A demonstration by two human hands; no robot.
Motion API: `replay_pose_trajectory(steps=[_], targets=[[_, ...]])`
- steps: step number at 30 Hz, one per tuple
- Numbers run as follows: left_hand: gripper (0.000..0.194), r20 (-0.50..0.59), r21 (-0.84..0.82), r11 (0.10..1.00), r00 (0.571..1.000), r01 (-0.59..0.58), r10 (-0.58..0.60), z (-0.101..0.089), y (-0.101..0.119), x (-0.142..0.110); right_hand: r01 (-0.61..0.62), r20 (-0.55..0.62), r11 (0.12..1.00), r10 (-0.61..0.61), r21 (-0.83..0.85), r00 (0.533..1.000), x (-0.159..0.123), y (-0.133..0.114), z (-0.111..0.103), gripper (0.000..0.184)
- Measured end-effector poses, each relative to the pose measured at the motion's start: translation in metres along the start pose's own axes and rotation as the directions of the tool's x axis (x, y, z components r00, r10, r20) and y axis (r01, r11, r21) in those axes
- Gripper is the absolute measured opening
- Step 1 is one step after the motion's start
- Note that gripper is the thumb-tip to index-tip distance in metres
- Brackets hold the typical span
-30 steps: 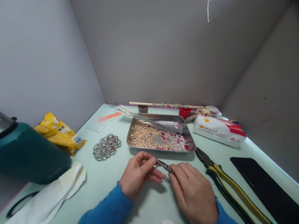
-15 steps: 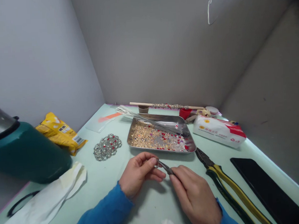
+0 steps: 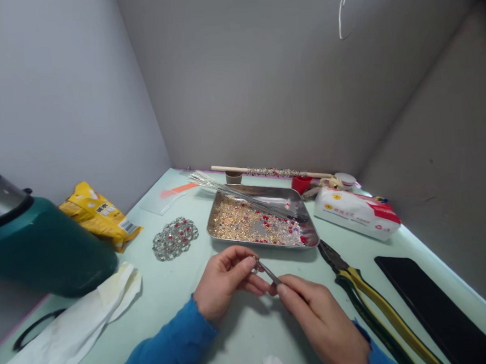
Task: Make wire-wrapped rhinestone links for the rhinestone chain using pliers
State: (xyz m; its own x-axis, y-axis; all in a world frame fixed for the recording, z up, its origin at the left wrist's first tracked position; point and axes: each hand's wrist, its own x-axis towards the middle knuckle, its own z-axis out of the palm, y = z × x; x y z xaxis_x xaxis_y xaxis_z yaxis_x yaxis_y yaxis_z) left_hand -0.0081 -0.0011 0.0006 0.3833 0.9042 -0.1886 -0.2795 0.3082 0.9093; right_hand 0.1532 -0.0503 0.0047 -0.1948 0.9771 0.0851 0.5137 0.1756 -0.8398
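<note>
"Where is the small shiny piece held?"

"It is pinched between the thumb and fingers of the left hand, just below the tray. A slim metal tool is gripped in the closed fingers of the right hand, its tip brought up to the piece. Whether the tip is clamped cannot be told."

"How is such work best handled?"

"The piece should be pinched close to the tool's tip, so that twisting is resisted. Pressure should be kept light and the tool turned in small movements; if it is squeezed hard, the piece could be bent or flicked away."

"And the containers, taking the piece as the clock's centre?"

"The tray is set at twelve. Gold-coloured beads are spread over its left side, clear and red ones are gathered at its right, and a bundle of thin wires is laid over its far rim. Beyond it, a small grey-brown cup is placed near twelve and a red cup toward one; their contents cannot be seen."

"Further out?"

"Toward ten, a flat beaded cluster is laid; between three and four, large pliers."
</note>
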Motion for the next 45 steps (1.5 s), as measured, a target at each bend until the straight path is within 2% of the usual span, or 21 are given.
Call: replay_pose_trajectory(steps=[4, 6, 9, 13, 18, 24, 29, 35, 45], targets=[[0.021, -0.002, 0.014, 1.0, 1.0, 0.004, -0.003, 0.001, 0.001, 0.0, -0.091, 0.075, 0.992, 0.084, 0.09, 0.994, 0.0, 0.0, 0.0, 0.031], [0.022, -0.011, 0.002, 1.0, 1.0, 0.011, -0.011, 0.002, 0.0, 0.0, -0.099, 0.068, 0.992, 0.094, 0.072, 0.993, -0.001, 0.001, 0.003, 0.032], [0.025, -0.042, -0.033, 0.999, 0.999, 0.018, -0.019, 0.003, -0.001, 0.001, 0.002, -0.056, 0.997, -0.007, -0.077, 0.998, -0.001, 0.005, 0.009, 0.029], [0.026, -0.029, -0.102, 0.994, 0.999, 0.03, -0.033, 0.002, -0.002, 0.001, 0.108, -0.183, 0.937, -0.177, -0.331, 0.967, -0.002, 0.013, 0.016, 0.024], [0.021, 0.042, -0.179, 0.983, 0.999, 0.039, -0.032, 0.002, -0.002, 0.001, 0.17, -0.222, 0.87, -0.3, -0.463, 0.928, 0.0, 0.014, 0.016, 0.021], [0.021, 0.033, -0.144, 0.987, 0.998, 0.064, -0.06, 0.002, -0.003, 0.002, 0.196, -0.234, 0.839, -0.353, -0.508, 0.906, 0.0, 0.013, 0.016, 0.021], [0.025, 0.003, -0.067, 0.996, 0.998, 0.058, -0.058, 0.004, -0.004, 0.001, 0.152, -0.217, 0.876, -0.276, -0.459, 0.936, 0.0, 0.015, 0.016, 0.026], [0.023, 0.014, -0.075, 0.995, 0.998, 0.067, -0.066, 0.002, -0.004, 0.002, 0.077, -0.124, 0.967, -0.109, -0.243, 0.986, 0.001, 0.014, 0.011, 0.025], [0.025, -0.008, -0.033, 0.998, 0.998, 0.059, -0.059, 0.003, -0.003, 0.003, 0.077, -0.095, 0.964, -0.104, -0.254, 0.99, 0.0, 0.016, 0.011, 0.026]])
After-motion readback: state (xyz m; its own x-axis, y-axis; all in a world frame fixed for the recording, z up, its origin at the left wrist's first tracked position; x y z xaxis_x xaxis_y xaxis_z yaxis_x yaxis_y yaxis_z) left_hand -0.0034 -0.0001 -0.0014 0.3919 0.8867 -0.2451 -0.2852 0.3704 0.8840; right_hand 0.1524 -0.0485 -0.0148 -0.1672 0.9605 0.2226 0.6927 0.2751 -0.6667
